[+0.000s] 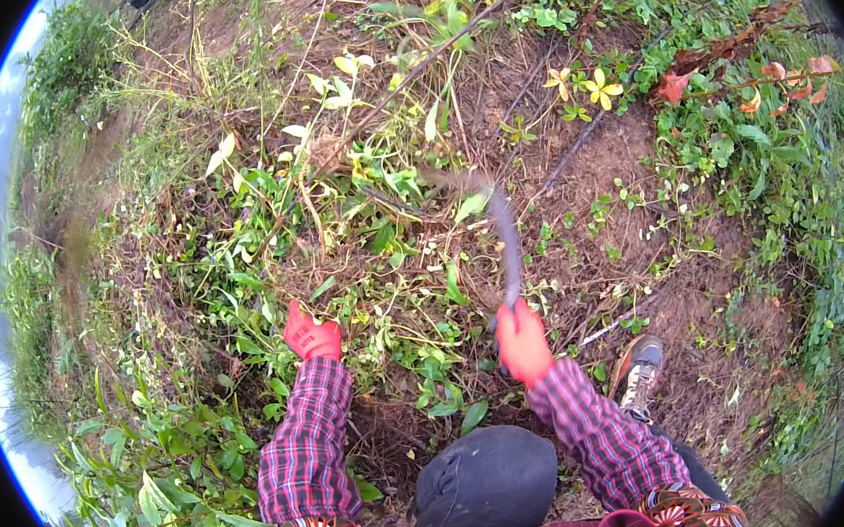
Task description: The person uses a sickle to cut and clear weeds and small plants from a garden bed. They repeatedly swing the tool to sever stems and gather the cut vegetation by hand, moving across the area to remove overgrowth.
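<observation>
My right hand (523, 343), in a red work glove, is closed around the handle of a sickle. The curved sickle blade (507, 237) rises from the fist and bends left at its blurred tip, over the cut stems and dry grass. My left hand (313, 337), also in a red glove that bears writing, is low among the leafy weeds (389, 323). Its thumb side points up and thin stems run against its fingers; whether they are gripped is hidden. Tangled green vines (260, 225) spread ahead of this hand.
A long thin woody stem (440, 43) slants across the upper middle. Bare reddish soil (620, 163) shows at right, beside dense green plants (727, 139) and a dry brown branch (734, 44). My shoe (638, 372) is right of the sickle hand; my bent knee (486, 480) is below.
</observation>
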